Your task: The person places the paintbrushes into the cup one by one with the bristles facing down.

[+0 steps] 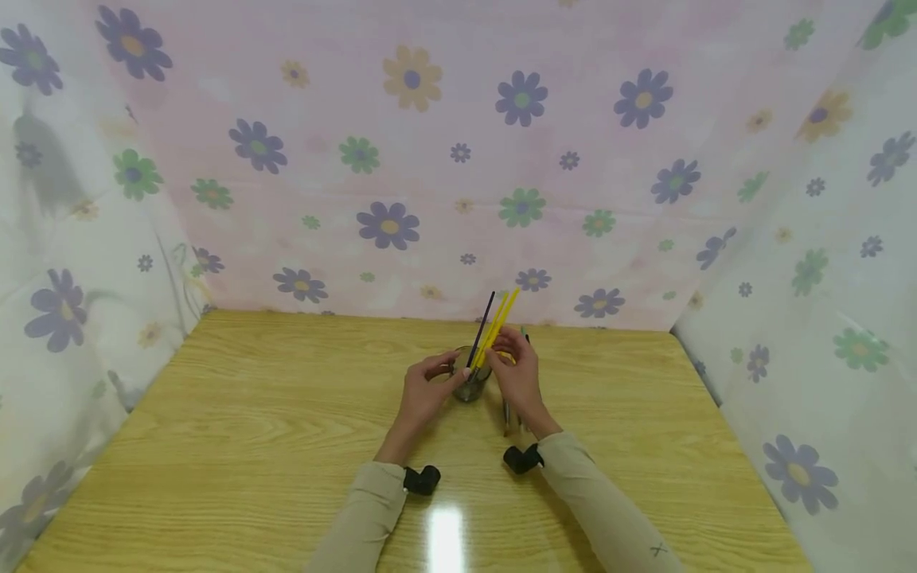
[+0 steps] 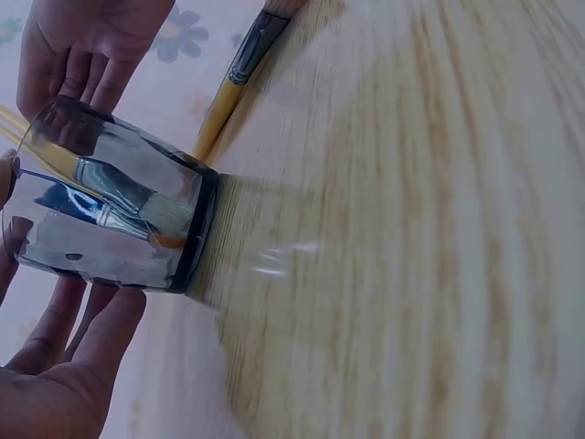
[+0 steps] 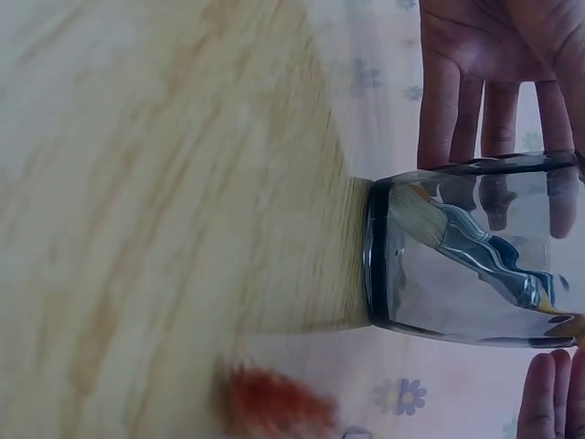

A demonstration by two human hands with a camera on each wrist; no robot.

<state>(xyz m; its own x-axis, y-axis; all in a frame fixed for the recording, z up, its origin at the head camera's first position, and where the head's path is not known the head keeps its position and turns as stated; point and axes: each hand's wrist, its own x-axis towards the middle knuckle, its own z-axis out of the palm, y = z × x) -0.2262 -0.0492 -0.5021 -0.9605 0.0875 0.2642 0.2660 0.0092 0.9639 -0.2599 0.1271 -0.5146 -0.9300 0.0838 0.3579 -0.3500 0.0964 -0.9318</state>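
Glass [image 1: 469,391] fills wide left grip [image 1: 426,391]; right grip [image 1: 521,380] pinches yellow brush [image 1: 509,307].

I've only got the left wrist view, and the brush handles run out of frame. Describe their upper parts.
Observer: The head view shows a dark handle and yellow handles rising above the glass, the dark one leftmost.
Operator: Report the right hand's thumb.
Observer: The right hand has its thumb against the yellow handles.
Operator: Count loose brushes; I see one.
Observer: At least two brush heads show right of the glass.
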